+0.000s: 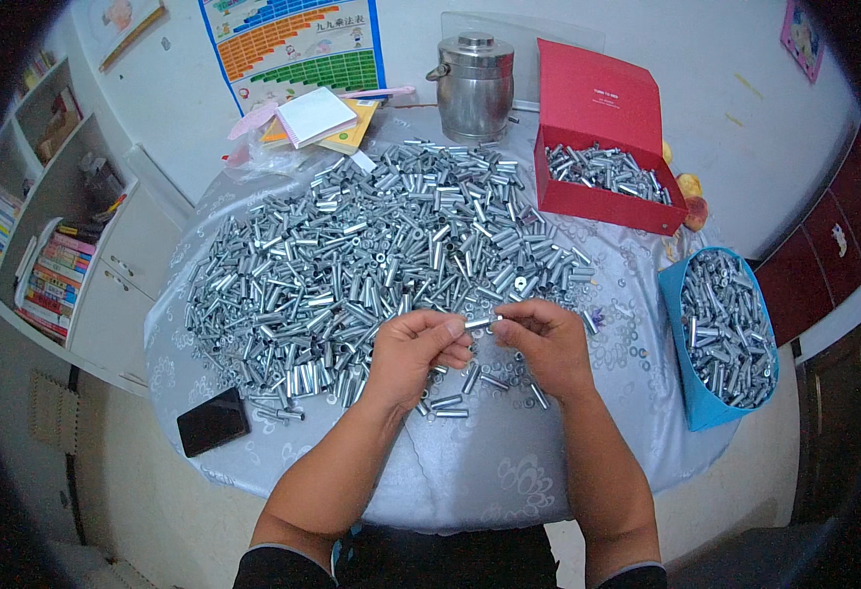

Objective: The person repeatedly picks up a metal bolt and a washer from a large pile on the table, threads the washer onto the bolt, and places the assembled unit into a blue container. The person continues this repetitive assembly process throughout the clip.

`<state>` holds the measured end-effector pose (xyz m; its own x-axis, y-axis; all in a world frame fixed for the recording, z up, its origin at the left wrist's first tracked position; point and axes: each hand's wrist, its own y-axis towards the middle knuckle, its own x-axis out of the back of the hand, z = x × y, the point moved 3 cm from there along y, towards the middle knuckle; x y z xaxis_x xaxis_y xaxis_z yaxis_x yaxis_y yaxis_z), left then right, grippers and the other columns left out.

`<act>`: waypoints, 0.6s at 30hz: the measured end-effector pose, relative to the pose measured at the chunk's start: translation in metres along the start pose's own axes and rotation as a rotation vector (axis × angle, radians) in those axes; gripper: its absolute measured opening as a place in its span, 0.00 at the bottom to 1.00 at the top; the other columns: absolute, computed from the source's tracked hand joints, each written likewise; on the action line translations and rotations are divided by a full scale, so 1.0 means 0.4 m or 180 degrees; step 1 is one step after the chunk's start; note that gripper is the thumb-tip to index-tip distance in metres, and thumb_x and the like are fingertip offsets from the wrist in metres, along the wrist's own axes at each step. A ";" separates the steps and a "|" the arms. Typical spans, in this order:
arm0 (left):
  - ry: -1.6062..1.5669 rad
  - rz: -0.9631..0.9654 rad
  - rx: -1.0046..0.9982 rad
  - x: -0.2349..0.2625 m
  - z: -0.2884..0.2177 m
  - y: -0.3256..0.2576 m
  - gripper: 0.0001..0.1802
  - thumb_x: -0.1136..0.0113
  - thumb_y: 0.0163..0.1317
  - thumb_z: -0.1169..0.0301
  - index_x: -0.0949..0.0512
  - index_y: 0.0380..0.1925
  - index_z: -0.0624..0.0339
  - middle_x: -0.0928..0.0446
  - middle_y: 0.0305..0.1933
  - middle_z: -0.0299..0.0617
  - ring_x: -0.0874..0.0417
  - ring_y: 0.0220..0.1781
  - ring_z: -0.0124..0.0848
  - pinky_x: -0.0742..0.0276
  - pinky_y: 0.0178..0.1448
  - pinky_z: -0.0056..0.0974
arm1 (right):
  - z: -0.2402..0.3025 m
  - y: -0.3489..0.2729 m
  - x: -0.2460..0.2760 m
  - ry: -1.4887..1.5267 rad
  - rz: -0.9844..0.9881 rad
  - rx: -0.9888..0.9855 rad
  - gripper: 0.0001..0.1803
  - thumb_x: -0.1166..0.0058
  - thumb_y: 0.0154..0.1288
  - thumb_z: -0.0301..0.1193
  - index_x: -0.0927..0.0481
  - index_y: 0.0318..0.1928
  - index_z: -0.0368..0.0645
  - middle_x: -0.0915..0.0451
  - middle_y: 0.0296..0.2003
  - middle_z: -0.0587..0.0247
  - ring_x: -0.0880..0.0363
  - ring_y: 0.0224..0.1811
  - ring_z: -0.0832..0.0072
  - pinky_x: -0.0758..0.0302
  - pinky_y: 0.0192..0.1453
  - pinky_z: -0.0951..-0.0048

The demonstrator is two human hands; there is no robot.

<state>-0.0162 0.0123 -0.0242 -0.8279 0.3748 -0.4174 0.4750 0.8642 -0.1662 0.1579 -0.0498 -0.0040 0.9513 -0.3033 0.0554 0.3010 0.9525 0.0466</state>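
Observation:
Between my two hands is a short shiny metal sleeve (478,323), lying almost level over the near edge of a big pile. My left hand (421,348) pinches its left end between thumb and fingers. Fingertips of my right hand (546,342) are closed at its right end; any small part in them is too small to make out. The wide heap of metal sleeves and bolts (352,265) spreads beyond and to the left of my hands. A few loose sleeves (450,401) lie just below them, and flat washers (630,334) are scattered to the right.
A blue bin (689,378) full of metal pieces stands at the right, and an open red box (597,201) with more sits behind it. A black phone (213,422) lies front left. Farther back are a steel pot (476,88) and a notepad (316,116). Silvery cloth (489,481) covers the table.

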 end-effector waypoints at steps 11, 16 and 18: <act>0.0206 0.0157 -0.0156 -0.017 -0.003 -0.008 0.10 0.39 0.62 0.73 0.20 0.40 0.69 0.18 0.32 0.48 0.16 0.29 0.33 0.17 0.33 0.33 | -0.016 -0.002 -0.009 -0.0252 -0.0103 -0.0451 0.19 0.51 0.71 0.38 0.22 0.27 0.37 0.25 0.19 0.68 0.30 0.20 0.83 0.33 0.25 0.77; 0.0128 0.0111 -0.0127 -0.009 0.000 0.000 0.10 0.39 0.62 0.72 0.20 0.40 0.69 0.18 0.32 0.48 0.16 0.30 0.32 0.17 0.34 0.33 | -0.022 0.004 -0.014 0.0017 0.0185 0.0050 0.16 0.51 0.71 0.40 0.23 0.37 0.37 0.23 0.23 0.66 0.30 0.21 0.83 0.33 0.25 0.78; 0.0178 0.0095 -0.0121 -0.008 0.000 -0.002 0.10 0.39 0.63 0.72 0.20 0.39 0.69 0.18 0.32 0.47 0.16 0.30 0.32 0.17 0.34 0.33 | -0.044 0.008 0.000 -0.0341 0.0298 -0.0407 0.15 0.51 0.71 0.38 0.24 0.40 0.37 0.23 0.25 0.66 0.30 0.21 0.83 0.33 0.25 0.79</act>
<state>-0.0140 0.0104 -0.0227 -0.8294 0.4177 -0.3710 0.4888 0.8641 -0.1201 0.1602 -0.0463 -0.0214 0.9650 -0.2080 0.1597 0.2242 0.9704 -0.0903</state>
